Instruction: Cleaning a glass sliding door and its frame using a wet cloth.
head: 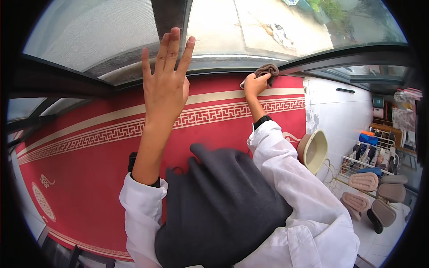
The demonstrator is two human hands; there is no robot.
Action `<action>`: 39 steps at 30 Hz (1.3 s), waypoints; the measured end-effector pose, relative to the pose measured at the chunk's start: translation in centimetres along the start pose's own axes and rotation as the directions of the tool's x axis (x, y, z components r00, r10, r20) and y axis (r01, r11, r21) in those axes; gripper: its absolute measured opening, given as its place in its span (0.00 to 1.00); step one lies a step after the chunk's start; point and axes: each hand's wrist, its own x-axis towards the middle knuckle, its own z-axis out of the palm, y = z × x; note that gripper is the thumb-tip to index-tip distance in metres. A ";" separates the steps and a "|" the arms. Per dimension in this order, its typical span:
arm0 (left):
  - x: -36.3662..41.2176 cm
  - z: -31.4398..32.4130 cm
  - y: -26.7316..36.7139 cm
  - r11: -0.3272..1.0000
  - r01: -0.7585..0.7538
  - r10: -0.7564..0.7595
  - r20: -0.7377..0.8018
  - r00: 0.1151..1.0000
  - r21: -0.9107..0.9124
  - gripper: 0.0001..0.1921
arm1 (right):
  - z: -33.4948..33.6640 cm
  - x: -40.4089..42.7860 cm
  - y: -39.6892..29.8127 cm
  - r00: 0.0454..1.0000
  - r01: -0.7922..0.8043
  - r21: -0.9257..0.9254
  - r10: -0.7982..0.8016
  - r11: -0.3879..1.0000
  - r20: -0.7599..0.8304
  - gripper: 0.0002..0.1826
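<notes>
My right hand (255, 86) grips a bunched brown cloth (269, 69) at the foot of a glass pane (214, 37), close to the pane's dark lower frame (221, 70). Part of the cloth hangs out on the left of the fist. My left hand (166, 68) is raised with its fingers spread and its back towards me. It overlaps the dark upright frame post (169, 16) and the glass in view; whether the palm touches them I cannot tell. Below both hands lies a red carpet (214, 134) with a cream fret border.
A beige plastic basin (315, 150) stands right of the carpet on pale floor tiles (335, 104). Beyond it are a white wire shoe rack (355, 164) and several slippers (363, 181). A dark frame (43, 77) borders the left. Through the glass, an animal (281, 35) lies on paving.
</notes>
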 end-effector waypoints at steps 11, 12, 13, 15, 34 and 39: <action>0.2 -0.3 0.3 0.999 -0.042 0.044 0.086 0.995 -0.020 0.42 | 1.9 -12.3 -8.8 0.935 0.123 0.239 -0.193 0.963 0.298 0.36; 0.0 -0.5 0.3 0.997 -0.034 0.040 0.073 0.997 -0.075 0.42 | 2.1 -13.6 -10.0 0.910 0.104 0.312 -0.217 0.944 0.353 0.37; 0.0 -0.5 0.3 0.992 -0.023 0.031 0.058 0.998 -0.126 0.42 | 2.3 -14.7 -11.1 0.867 0.035 0.373 -0.214 0.927 0.450 0.35; 0.1 -0.8 0.4 0.990 -0.034 0.041 0.048 0.998 -0.134 0.42 | 2.8 -16.6 -12.6 0.782 0.068 0.415 -0.307 0.907 0.543 0.30; -8.2 -14.7 -3.7 0.602 0.481 -0.519 0.146 0.842 -0.637 0.24 | -15.6 -9.6 -30.9 -0.399 -0.823 -0.170 -0.338 0.542 0.853 0.30; -6.3 -22.3 -0.5 0.439 0.590 -0.606 0.261 0.751 -0.678 0.16 | -23.9 -5.8 -34.1 -0.396 -0.568 -0.106 -0.158 0.816 0.905 0.29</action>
